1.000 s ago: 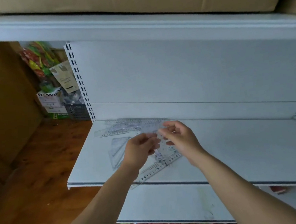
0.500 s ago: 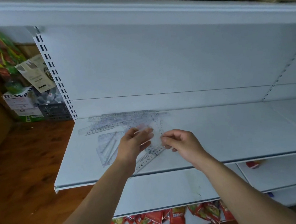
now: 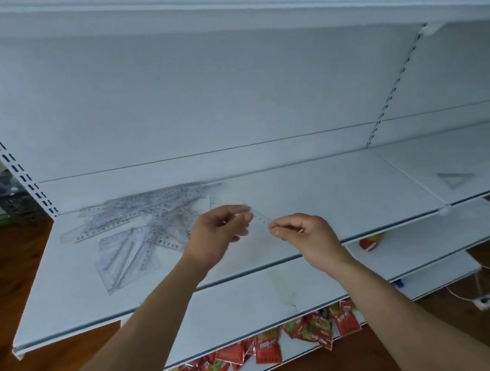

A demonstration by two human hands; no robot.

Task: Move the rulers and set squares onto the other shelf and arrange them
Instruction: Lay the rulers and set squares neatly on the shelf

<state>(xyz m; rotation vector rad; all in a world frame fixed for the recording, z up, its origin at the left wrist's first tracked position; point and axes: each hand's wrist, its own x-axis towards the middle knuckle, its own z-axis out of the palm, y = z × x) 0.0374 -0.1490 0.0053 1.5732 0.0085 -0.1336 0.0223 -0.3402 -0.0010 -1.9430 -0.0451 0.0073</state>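
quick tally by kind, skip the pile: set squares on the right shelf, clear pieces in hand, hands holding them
set square on the right shelf: 1
clear piece in hand: 1
hands holding it, left hand and right hand: 2
total: 4

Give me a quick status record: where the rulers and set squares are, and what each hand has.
Pile: rulers and set squares, overlapping, left end of the left shelf
Held: one clear piece, ruler or set square unclear
Left hand: holds its left end
Right hand: pinches its right end
Right shelf: one set square, lying flat
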